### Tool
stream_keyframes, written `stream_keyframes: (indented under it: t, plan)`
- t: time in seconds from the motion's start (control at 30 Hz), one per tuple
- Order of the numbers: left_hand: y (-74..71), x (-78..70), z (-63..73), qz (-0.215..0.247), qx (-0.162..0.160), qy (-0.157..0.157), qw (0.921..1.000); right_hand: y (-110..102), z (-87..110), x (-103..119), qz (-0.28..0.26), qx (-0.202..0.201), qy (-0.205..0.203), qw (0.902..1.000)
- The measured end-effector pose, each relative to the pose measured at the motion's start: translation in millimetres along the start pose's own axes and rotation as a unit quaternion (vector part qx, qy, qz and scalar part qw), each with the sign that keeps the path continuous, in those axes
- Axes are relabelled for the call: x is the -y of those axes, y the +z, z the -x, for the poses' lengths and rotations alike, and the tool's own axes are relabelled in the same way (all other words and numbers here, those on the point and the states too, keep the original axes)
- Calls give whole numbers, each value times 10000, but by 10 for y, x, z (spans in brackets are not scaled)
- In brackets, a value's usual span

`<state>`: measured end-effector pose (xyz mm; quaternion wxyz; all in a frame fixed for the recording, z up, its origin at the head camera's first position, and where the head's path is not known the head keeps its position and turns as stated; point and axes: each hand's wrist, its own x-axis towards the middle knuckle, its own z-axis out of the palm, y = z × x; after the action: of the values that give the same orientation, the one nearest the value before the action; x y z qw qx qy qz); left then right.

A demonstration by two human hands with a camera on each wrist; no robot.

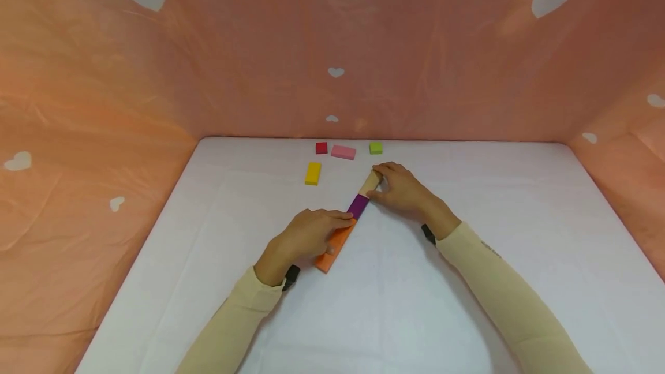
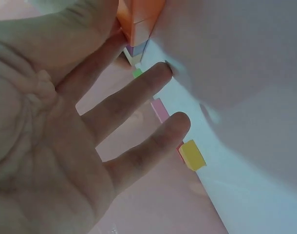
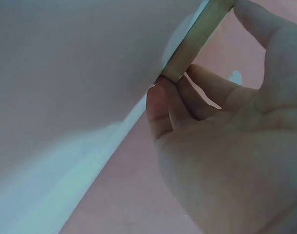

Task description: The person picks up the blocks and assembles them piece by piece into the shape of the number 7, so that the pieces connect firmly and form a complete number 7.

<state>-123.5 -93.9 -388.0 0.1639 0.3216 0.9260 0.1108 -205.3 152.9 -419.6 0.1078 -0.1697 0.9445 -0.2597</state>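
Observation:
An orange block point(image 1: 342, 238), a purple block point(image 1: 357, 206) and a plain wooden block point(image 1: 370, 184) lie end to end in a slanting row on the white tabletop. My left hand point(image 1: 309, 234) holds the orange block between thumb and index finger, the index tip close to the purple end. In the left wrist view a seam crosses the orange piece point(image 2: 139, 22), and the other fingers stretch out free. With thumb and fingertips my right hand point(image 1: 405, 190) grips the wooden block at the far end; the right wrist view shows its long side point(image 3: 194, 46).
Beyond the row lie a yellow block point(image 1: 313, 173), a red block point(image 1: 321, 148), a pink block point(image 1: 343, 152) and a green block point(image 1: 376, 148). An orange cloth with white hearts point(image 1: 332, 97) rises behind the table's back edge and along both sides.

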Motion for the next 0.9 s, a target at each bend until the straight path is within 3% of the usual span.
stream_keyframes:
  t: [0.13,0.47,0.63,0.9]
  plan:
    - [2,-10,2,32,5,-2,10000,-10,10,-1,-160,29,10,9999]
    - [18,12,-9,352,-120,-9,9993,-19,15,-8,71,-85,-61,9999]
    - [25,30,-15,250,-93,126,9996,-9,3,-24,67,-97,-48,9999]
    - [25,29,-25,263,-88,84,9996,-23,-2,-35,91,-117,-222,9996]
